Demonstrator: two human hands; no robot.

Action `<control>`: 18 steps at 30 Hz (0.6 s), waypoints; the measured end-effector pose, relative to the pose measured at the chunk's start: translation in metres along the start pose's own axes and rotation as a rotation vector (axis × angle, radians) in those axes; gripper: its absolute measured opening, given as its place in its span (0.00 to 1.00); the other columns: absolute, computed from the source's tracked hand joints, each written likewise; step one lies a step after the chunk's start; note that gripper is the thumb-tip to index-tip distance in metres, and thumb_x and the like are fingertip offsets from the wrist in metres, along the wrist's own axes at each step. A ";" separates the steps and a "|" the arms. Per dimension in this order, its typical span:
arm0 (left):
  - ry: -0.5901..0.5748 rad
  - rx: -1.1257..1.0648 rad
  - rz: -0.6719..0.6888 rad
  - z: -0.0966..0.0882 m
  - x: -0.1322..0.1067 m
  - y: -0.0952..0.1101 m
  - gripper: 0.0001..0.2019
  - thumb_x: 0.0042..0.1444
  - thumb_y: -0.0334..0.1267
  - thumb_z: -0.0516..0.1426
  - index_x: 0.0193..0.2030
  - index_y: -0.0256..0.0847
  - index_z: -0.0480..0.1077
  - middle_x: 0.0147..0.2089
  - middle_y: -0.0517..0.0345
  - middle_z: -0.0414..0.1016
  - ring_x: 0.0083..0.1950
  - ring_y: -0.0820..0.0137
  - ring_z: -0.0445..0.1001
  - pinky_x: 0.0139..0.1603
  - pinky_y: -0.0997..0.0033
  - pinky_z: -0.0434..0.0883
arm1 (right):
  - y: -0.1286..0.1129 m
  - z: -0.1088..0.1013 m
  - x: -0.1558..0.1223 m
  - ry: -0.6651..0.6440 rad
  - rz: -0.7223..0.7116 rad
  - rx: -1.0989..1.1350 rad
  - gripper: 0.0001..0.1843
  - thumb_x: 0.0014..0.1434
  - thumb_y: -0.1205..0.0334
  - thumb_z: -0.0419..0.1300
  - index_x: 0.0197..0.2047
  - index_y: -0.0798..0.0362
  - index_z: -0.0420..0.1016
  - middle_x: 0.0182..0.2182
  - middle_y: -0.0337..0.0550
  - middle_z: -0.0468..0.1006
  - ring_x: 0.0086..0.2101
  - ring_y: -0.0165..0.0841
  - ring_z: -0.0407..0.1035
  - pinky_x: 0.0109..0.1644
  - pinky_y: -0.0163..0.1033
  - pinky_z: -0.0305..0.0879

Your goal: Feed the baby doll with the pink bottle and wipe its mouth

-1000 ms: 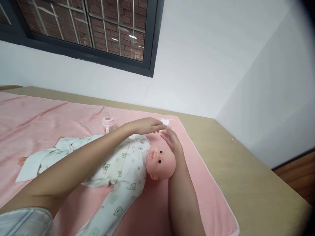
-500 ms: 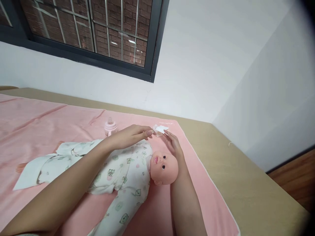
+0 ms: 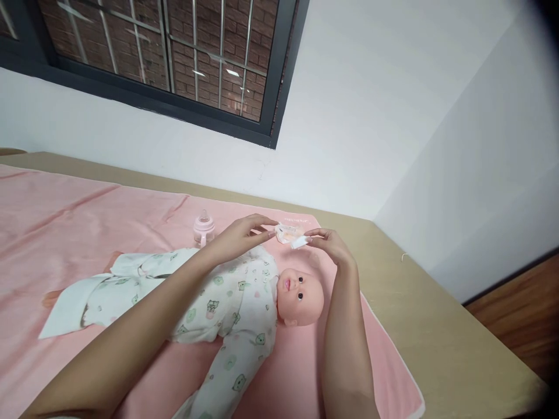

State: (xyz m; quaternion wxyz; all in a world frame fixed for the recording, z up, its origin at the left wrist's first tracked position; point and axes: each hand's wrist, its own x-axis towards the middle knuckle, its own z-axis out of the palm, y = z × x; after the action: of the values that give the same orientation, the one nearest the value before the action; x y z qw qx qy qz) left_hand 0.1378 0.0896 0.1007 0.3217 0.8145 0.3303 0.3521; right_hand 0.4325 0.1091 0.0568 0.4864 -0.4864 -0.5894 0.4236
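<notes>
The left hand [image 3: 242, 237] is pinching the near edge of a clear packet [image 3: 286, 234] between thumb and fingers, the packet extending past the fingertips toward the right hand [image 3: 332, 245]. The fingers of the right hand are gripping a white slip [image 3: 299, 242], which is pointing back toward the packet. A doll [image 3: 301, 298] is lying near both hands on a pink blanket [image 3: 288, 375], and a bottle [image 3: 204, 228] is standing near the left wrist.
</notes>
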 end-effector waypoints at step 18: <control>-0.139 0.055 0.144 -0.012 -0.005 -0.004 0.20 0.50 0.52 0.64 0.46 0.44 0.75 0.61 0.54 0.69 0.61 0.57 0.67 0.62 0.60 0.63 | -0.097 0.063 -0.060 -0.288 -0.447 -0.397 0.15 0.63 0.63 0.53 0.44 0.44 0.81 0.43 0.43 0.77 0.45 0.35 0.70 0.49 0.42 0.67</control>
State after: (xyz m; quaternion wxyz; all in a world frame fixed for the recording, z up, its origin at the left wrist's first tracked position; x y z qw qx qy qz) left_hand 0.1246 0.0919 0.1027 0.2950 0.8671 0.2576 0.3077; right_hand 0.3576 0.0323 0.1312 0.3747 -0.3653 -0.8154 0.2476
